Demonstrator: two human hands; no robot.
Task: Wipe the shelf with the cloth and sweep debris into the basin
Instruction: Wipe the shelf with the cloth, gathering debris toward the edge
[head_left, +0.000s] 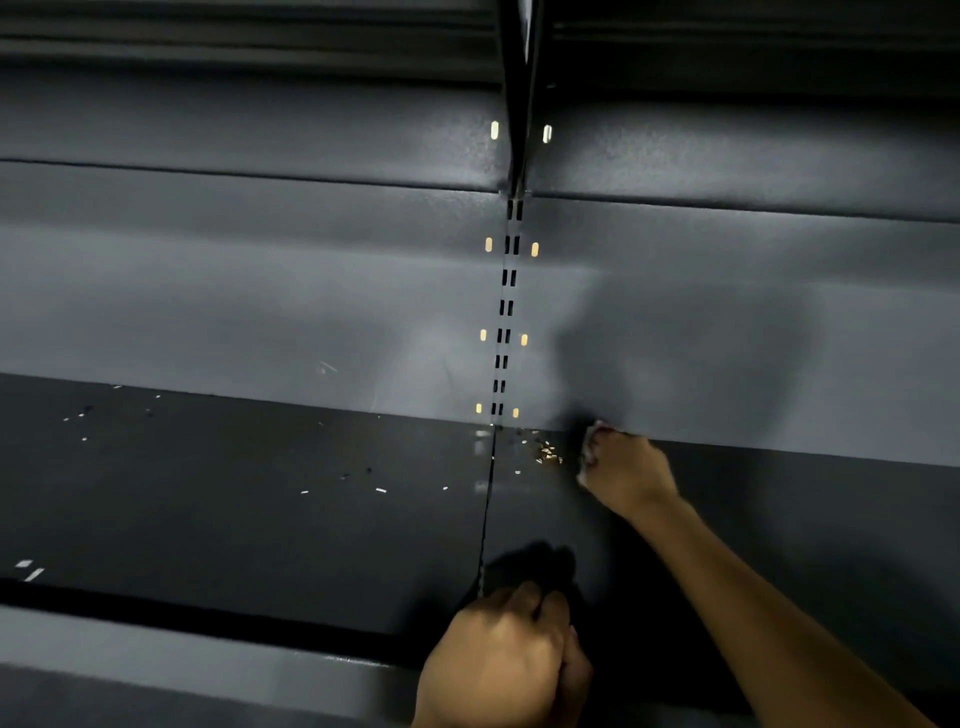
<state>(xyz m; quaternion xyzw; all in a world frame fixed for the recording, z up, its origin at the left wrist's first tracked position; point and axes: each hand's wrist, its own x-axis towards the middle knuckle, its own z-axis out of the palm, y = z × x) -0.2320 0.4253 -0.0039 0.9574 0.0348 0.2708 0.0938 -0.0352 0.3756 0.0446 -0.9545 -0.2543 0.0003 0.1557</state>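
A pale crumpled cloth (589, 453) was gripped in the right hand (629, 472) at the back edge of the smooth dark metal shelf (260, 519), under the grey back panel (260, 312). One small heap of golden debris (548, 453) lay just beside it, near the seam (488, 512) between two shelf plates, with open surface stretching left. The left hand (498, 654) was curled at the front edge; whether anything was held could not be told.
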